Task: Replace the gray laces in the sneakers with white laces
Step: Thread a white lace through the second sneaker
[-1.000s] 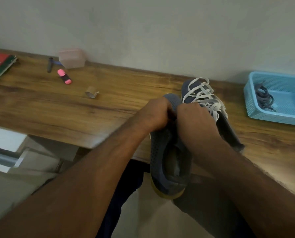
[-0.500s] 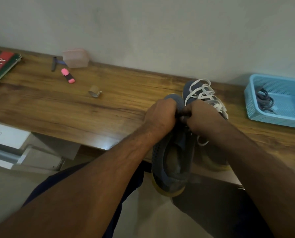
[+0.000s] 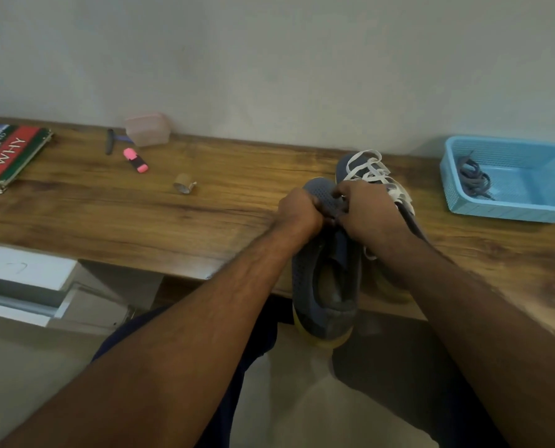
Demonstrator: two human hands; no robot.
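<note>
At desk edge, both hands [image 3: 334, 211] clenched around perforated gray mesh sneaker [image 3: 326, 279].

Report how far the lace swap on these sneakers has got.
Done: gray laces lie in the blue basket, and the far sneaker on the wooden desk carries a white lace. In hand: the left hand and right hand grip the near sneaker at its eyelets; what they are threading is hidden. Left: apparently finishing this shoe's lacing.
</note>
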